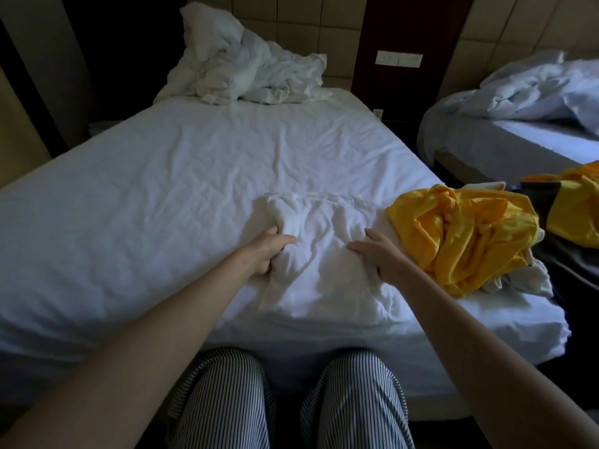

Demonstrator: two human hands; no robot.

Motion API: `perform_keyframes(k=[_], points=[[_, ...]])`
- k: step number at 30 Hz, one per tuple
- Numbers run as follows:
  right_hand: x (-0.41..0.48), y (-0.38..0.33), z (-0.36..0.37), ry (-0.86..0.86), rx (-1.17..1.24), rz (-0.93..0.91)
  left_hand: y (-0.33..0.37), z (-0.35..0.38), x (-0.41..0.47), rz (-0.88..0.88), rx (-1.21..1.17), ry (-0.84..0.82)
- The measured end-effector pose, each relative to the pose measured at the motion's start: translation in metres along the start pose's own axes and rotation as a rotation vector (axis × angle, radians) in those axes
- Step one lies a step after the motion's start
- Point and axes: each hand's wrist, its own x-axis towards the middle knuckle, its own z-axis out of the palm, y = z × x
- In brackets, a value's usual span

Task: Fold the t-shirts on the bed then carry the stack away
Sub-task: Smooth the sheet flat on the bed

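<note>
A crumpled white t-shirt point(324, 254) lies on the white bed point(162, 205) near its front edge. My left hand point(267, 252) grips a bunch of the shirt's left side, fingers curled into the cloth. On the shirt's right side my right hand point(372, 256) holds the fabric, thumb on top and fingers tucked under a fold. To the right, a heap of yellow t-shirts point(460, 234) sits on the bed's right corner, with some white cloth point(525, 280) beneath it.
A rumpled white duvet point(246, 66) is piled at the head of the bed. A second bed point(525, 124) stands to the right across a narrow gap. More yellow cloth point(580, 202) lies on a dark surface at the far right. My knees in striped trousers point(285, 400) meet the bed's edge.
</note>
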Motion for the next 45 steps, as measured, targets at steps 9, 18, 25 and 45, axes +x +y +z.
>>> perform_keyframes(k=[9, 18, 25, 45], points=[[-0.014, -0.035, 0.083, -0.129, 0.262, -0.106, 0.015, -0.089, -0.034, 0.144, -0.177, 0.029], [-0.025, -0.063, 0.245, -0.356, 0.375, -0.082, 0.015, -0.232, -0.097, 0.154, -0.274, 0.212], [-0.016, -0.119, 0.367, -0.529, 0.369, -0.120, 0.025, -0.356, -0.113, 0.137, -0.318, 0.453], [-0.017, -0.075, 0.473, -0.523, -0.177, -0.137, -0.058, -0.504, -0.115, -0.255, 0.312, 0.682]])
